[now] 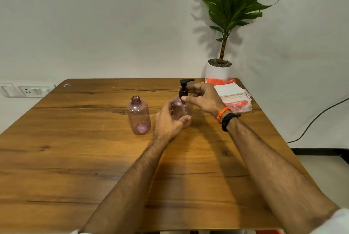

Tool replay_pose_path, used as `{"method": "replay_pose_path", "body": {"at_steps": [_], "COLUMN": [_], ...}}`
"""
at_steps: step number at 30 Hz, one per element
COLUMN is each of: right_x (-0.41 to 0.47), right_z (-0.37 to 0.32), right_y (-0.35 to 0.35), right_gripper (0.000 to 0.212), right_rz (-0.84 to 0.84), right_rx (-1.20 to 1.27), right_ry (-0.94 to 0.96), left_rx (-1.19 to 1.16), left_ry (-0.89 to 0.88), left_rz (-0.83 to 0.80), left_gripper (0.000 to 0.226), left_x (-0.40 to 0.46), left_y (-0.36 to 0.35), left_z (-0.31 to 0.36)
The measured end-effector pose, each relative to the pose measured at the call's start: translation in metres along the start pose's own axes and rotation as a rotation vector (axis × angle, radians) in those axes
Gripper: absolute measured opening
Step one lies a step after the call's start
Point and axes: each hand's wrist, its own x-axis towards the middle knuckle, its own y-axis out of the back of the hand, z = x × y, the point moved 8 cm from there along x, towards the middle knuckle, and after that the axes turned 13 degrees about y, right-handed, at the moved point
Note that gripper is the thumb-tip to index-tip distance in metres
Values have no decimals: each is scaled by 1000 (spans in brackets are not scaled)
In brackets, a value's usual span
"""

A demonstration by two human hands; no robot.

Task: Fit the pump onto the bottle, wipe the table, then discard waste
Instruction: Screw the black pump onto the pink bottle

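A clear pink bottle (181, 110) stands upright near the middle of the wooden table (75, 158), with a black pump (184, 87) sitting on its neck. My left hand (169, 122) wraps around the bottle's body from the left. My right hand (203, 97) grips the pump's collar with thumb and fingers; its wrist has an orange and a dark band. A second pink bottle (138, 115) stands open-necked, without a pump, a little to the left.
A plastic pack of white cloths or tissues (233, 95) lies at the back right of the table. A potted plant (220, 69) stands behind it. A small purple scrap (67, 85) lies at the far left corner. Wall sockets (28, 90) are left.
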Motion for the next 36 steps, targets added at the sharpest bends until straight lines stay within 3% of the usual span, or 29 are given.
{"method": "replay_pose_path", "body": {"at_steps": [7,13,22,29,36], "right_x": [3,2,2,1,2], "right_z": [2,3,1,1,3], "right_y": [1,-1,4,-2,0], "right_gripper": [42,45,38,45,33], "right_rz": [114,-22,89,-43,96], "right_rx": [-99,49,-20,7,-46], "right_ry": [-27,-7,-15,20,-3], "left_rx": [21,7,-6,9,30], "left_ry": [16,17,15,26,30], "left_rz": [4,-4,-7,-13,3], "left_gripper": [75,78,72,75,73], "left_x": [1,1,-2,0,0], "left_y": [-2,0,2,0,-2], "left_z": [-2,-2,-1,-2,-2]}}
